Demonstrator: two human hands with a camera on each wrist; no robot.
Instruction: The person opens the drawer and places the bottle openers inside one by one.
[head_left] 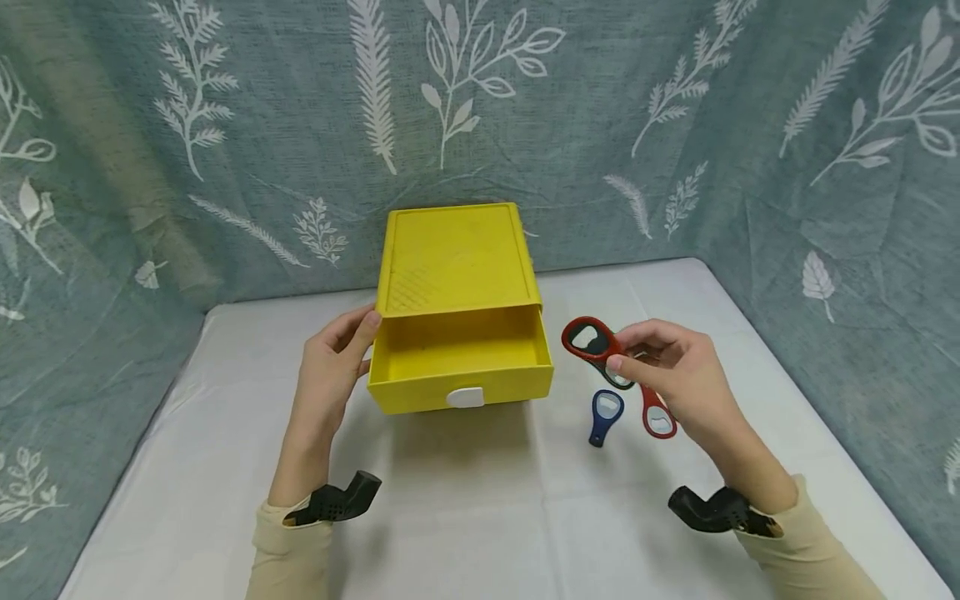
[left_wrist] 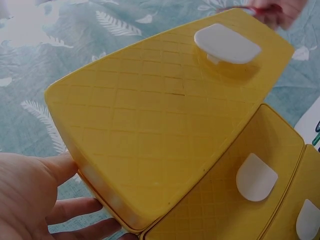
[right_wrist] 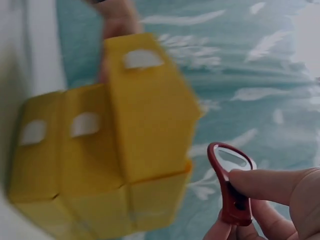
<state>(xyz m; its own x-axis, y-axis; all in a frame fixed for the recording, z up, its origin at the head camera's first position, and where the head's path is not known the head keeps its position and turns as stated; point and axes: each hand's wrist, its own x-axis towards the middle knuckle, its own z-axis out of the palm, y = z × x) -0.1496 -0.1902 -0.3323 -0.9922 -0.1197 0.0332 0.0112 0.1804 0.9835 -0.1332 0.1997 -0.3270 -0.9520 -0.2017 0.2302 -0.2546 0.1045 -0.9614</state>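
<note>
Right grip (head_left: 675, 367) has a red bottle opener (head_left: 600, 342) pinched above the worktop (head_left: 615, 525), just right of the open drawer (head_left: 412, 395), long axis pointing roughly at it. Left grip (head_left: 333, 358), farther off, rests against the cabinet (head_left: 459, 260).

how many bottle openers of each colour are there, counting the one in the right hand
Red: 2 (held red opener in the right hand, loose red opener on the table)
Blue: 1 (blue opener)
Dark green: 1 (dark green opener, partly hidden)
Total: 4
</note>
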